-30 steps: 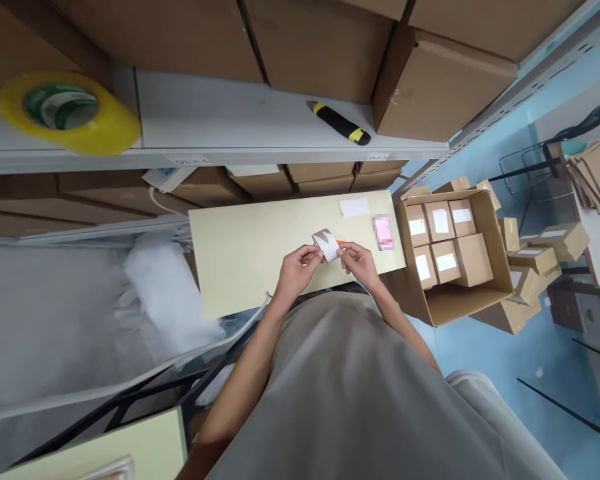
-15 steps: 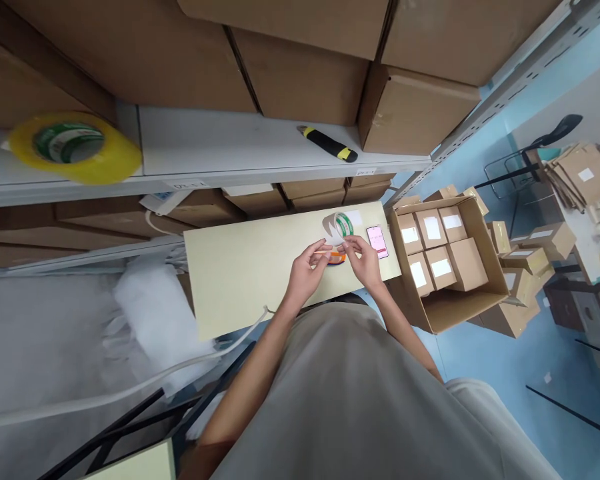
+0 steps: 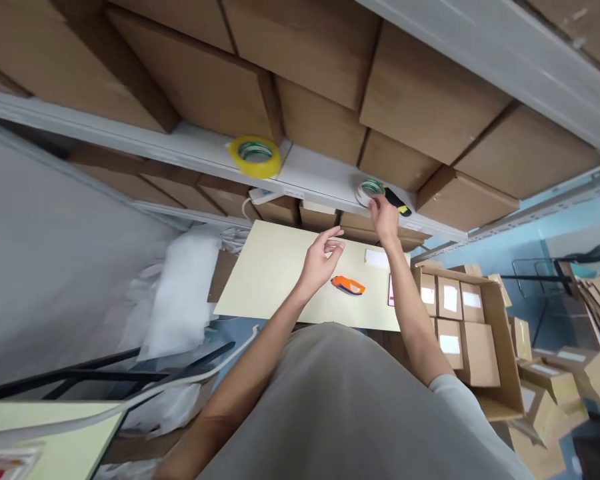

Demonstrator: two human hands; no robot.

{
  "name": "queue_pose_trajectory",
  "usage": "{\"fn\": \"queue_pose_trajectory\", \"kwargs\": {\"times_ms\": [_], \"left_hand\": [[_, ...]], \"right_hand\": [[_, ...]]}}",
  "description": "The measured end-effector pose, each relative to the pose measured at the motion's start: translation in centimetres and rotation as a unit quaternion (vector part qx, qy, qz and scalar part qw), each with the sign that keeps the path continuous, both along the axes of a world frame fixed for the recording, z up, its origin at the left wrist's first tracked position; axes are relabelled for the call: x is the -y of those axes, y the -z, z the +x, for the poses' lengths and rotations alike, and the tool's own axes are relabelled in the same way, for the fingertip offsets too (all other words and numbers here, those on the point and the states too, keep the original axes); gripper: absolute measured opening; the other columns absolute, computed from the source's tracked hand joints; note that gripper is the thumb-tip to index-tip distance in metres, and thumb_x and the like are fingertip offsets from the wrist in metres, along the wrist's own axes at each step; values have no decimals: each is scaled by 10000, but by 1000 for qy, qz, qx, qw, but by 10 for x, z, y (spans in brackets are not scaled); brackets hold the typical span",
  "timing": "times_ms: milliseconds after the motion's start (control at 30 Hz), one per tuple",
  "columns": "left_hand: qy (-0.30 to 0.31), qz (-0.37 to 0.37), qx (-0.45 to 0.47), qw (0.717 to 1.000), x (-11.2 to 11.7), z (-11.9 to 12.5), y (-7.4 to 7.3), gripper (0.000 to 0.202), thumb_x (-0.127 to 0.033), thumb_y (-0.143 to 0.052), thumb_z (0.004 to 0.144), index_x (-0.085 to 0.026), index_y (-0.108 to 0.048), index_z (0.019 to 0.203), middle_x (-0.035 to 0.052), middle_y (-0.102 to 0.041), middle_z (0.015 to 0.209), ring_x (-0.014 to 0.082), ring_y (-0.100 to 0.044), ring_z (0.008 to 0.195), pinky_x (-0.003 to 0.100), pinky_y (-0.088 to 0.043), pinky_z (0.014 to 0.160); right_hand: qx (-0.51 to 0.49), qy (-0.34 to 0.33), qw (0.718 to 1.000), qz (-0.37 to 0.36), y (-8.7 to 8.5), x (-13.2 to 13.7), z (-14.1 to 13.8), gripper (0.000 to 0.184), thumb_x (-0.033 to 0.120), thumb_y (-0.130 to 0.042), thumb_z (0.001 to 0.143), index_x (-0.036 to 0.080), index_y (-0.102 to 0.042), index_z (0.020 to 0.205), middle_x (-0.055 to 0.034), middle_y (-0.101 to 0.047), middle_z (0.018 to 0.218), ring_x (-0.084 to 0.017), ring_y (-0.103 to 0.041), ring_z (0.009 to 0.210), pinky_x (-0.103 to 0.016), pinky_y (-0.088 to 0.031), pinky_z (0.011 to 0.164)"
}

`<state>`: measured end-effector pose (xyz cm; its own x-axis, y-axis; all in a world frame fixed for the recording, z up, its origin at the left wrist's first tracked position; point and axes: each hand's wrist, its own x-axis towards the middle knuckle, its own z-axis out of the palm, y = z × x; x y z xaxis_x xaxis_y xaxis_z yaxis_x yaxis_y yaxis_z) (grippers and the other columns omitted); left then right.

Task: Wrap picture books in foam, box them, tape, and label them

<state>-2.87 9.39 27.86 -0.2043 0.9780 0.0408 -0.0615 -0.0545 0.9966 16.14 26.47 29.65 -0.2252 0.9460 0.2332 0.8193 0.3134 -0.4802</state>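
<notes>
1. The right-hand grip [image 3: 386, 219] is nearly closing at the near rim of the white tape roll [image 3: 368, 192]; whether it is pinching or merely touching, I cannot tell.
2. The roll is lying at 11 o'clock from that grip, over the shelf [image 3: 325, 179], its opening facing upward (so its round side is presenting no long axis). The right hand is clearly being the nearer one.
3. The black-and-yellow knife [image 3: 396, 201] is sitting at 2 o'clock from the same grip, its long axis running from 10 to 4.
4. The left-hand grip [image 3: 321, 261] is staying empty, fingers loosely parted above the tabletop [image 3: 265, 273]; the orange cutter [image 3: 349, 285] is lying between 4 and 5 o'clock from it, nearly lengthwise from 9 to 3.
5. The right fingertips are hiding part of the roll's rim, blur is obscuring whether it is fully resting, and the forearm is covering most of a phone [image 3: 391, 291].
</notes>
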Motion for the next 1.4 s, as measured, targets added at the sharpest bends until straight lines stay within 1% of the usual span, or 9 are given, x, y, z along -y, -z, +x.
{"fn": "queue_pose_trajectory", "kwargs": {"times_ms": [133, 233, 467, 567, 667, 833, 1067, 1233, 1400], "left_hand": [[-62, -2, 17, 998, 12, -33, 4, 465, -399, -750, 937, -214, -751, 1364, 167, -800, 1436, 228, -824, 1086, 411, -647, 1059], [-104, -17, 38, 994, 27, -49, 12, 444, -403, -758, 919, -213, -760, 1320, 157, -820, 1381, 231, -827, 1065, 413, -653, 1047], [-102, -29, 89, 990, 56, -62, 5, 432, -506, -732, 985, -181, -753, 1269, 95, -851, 930, 265, -842, 964, 446, -687, 973], [-119, -32, 89, 988, 68, -74, -1, 465, -542, -698, 1014, -175, -755, 1294, 104, -858, 926, 267, -844, 933, 438, -692, 929], [-151, -40, 81, 984, 81, -91, 0, 445, -531, -699, 1003, -184, -765, 1273, 108, -865, 970, 263, -842, 933, 427, -686, 918], [-208, -62, 79, 973, 98, -121, 17, 430, -528, -762, 964, -196, -779, 1236, 119, -866, 1058, 253, -841, 961, 402, -672, 922], [-220, -88, 78, 968, 97, -126, 38, 586, -624, -826, 937, -219, -744, 1352, 178, -801, 1415, 296, -798, 1285, 434, -639, 1121], [-97, -36, 60, 993, 86, -99, 21, 790, -783, -815, 920, -250, -698, 1490, 185, -666, 1630, 375, -612, 1577, 490, -564, 1263], [-5, 9, 14, 1000, 80, -75, -8, 799, -778, -907, 840, -253, -755, 1422, 169, -685, 1561, 403, -584, 1594, 512, -553, 1285]], "right_hand": [[-1, 74, 997, 5, -4, -12, -16, 417, 322, -458, 1151, 128, -731, 1400, -236, -849, 1189, -387, -812, 1133, -557, -602, 1110], [-46, 37, 996, 65, -11, -7, -50, 463, 380, -415, 1176, 124, -702, 1434, -244, -814, 1250, -370, -782, 1193, -561, -581, 1158], [9, -249, 966, 70, -31, -12, -229, 487, 382, -682, 1150, 111, -614, 1549, -199, -658, 1623, -309, -582, 1529, -534, -353, 1412], [48, -254, 966, 7, -25, -25, -291, 481, 311, -787, 1112, 32, -615, 1465, -186, -741, 1501, -226, -636, 1422, -504, -318, 1435], [67, -235, 969, -25, -14, -31, -314, 265, 65, -687, 1112, -9, -626, 1358, -197, -769, 1431, -185, -653, 1348, -495, -381, 1395], [37, -241, 970, -11, 2, 3, -273, 317, 36, -633, 1086, 85, -681, 1396, -170, -769, 1428, -231, -640, 1370, -468, -416, 1361], [-223, -183, 954, -79, 12, 140, -144, 474, 614, -585, 1153, 256, -780, 1396, -120, -797, 1372, -318, -730, 1321, -506, -581, 1204], [-325, -104, 916, -211, 2, 214, -88, 513, 711, -714, 1061, 313, -819, 1368, -86, -810, 1273, -299, -771, 1197, -482, -656, 1083], [-337, -72, 917, -199, -13, 248, -51, 390, 636, -748, 1071, 354, -836, 1326, -74, -827, 1250, -298, -767, 1206, -507, -644, 1112]]}}
